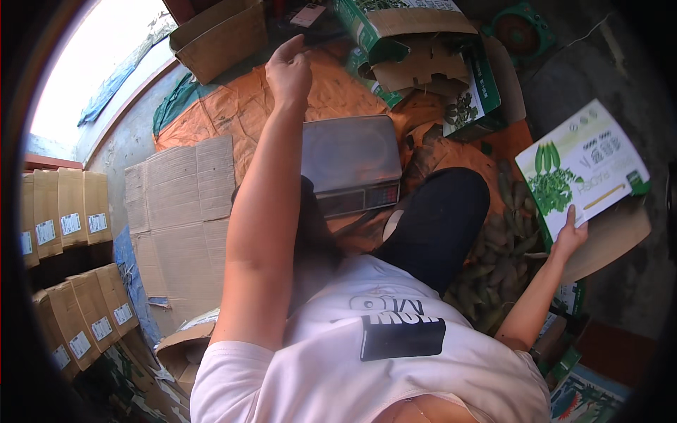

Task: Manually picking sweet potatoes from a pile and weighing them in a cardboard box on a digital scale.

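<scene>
My left hand (288, 74) is raised at the end of an outstretched arm, above the far part of an orange sheet (236, 106). One finger stretches out with a gap beside it, and I see nothing in the hand; its other fingers are hidden. On the right, my right hand (570, 236) grips the near edge of a white and green carton (575, 166) printed with vegetables, thumb on the printed face. A brown flap (610, 236) hangs out beside it. Between my knees stands a scale (352, 151) with a bare metal plate.
Long dark vegetables (493, 271) lie heaped beside my right leg. Open green cartons (472, 92) stand at the far right. A brown box (218, 42) is at the far left, a flat cardboard sheet (180, 225) on the left, and stacked labelled boxes (95, 310) along the left edge.
</scene>
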Tool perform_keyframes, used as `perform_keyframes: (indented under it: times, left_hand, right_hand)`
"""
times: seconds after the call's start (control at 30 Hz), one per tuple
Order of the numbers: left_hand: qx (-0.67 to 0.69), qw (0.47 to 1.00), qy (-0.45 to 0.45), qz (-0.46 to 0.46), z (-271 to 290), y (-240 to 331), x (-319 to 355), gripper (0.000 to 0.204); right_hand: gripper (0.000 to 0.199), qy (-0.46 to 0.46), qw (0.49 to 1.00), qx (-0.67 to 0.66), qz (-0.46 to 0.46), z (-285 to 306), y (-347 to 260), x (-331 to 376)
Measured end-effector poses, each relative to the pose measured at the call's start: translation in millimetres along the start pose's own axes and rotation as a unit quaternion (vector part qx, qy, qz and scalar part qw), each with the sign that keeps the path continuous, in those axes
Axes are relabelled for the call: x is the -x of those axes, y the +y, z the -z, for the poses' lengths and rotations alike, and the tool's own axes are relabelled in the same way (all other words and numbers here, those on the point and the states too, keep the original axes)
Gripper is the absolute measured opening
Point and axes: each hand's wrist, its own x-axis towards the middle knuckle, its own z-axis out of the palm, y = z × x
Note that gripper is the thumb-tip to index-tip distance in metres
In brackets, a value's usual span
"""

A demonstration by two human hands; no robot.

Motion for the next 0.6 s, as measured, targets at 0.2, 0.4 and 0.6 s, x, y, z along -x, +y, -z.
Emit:
perform_keyframes:
  times: [0.2,0.4,0.6]
  left_hand:
    - [0.076,0.994,0.078,-0.019,41,17,-3,0.037]
    - [0.115,0.982,0.146,0.043,99,21,-10,0.033]
    - [0.096,0.971,0.058,0.213,153,12,-16,0.037]
  right_hand:
    - [0.022,-0.111,0.973,0.011,0.202,-45,-125,6]
    - [0.019,-0.367,0.871,-0.031,0.325,-118,-202,55]
    - [0.023,-0.487,0.749,-0.003,0.449,-214,-178,131]
